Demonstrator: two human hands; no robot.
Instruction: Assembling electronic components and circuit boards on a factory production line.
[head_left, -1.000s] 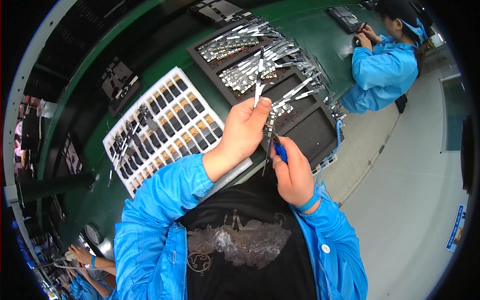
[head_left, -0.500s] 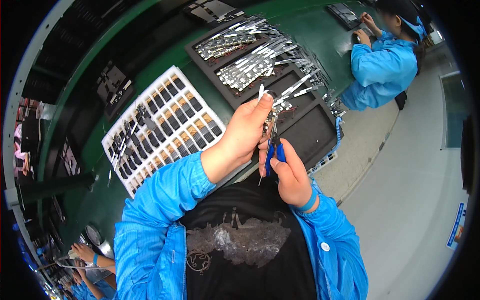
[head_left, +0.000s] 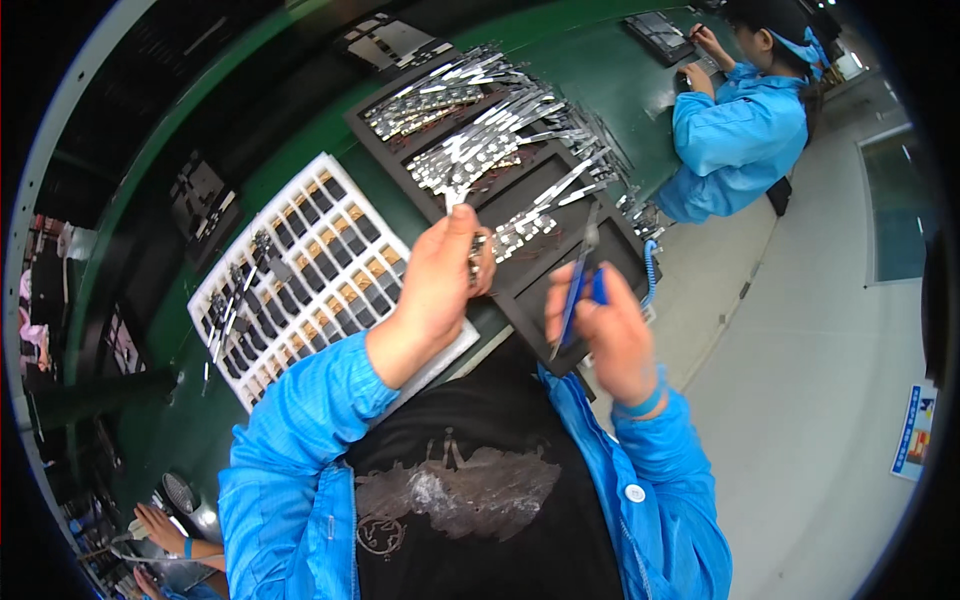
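Observation:
My left hand (head_left: 432,285) is closed around a small circuit board (head_left: 476,258), thumb uppermost. A pale strip stands up beyond the thumb, overlapping the piled boards behind, and most of the board is hidden by the fingers. Apart from it, to the right, my right hand (head_left: 618,335) grips blue-handled pliers (head_left: 573,300). Their blurred metal jaws point away from me over the dark tray (head_left: 625,262), and a thin metal end sticks out below the handles. Rows of boards with long silvery strips (head_left: 480,150) fill the tray's far compartments.
A white foam tray (head_left: 400,380) of black-and-gold parts lies on the green table (head_left: 375,190) at left, with loose boards across it. A coiled blue cord (head_left: 651,270) hangs beside the dark tray. A co-worker (head_left: 740,130) works at far right; another person's hand (head_left: 160,530) shows lower left.
My hands have drawn apart. The pliers have left the board and moved right, while my left hand has shifted left and nearer with the board. The whole view has shifted slightly.

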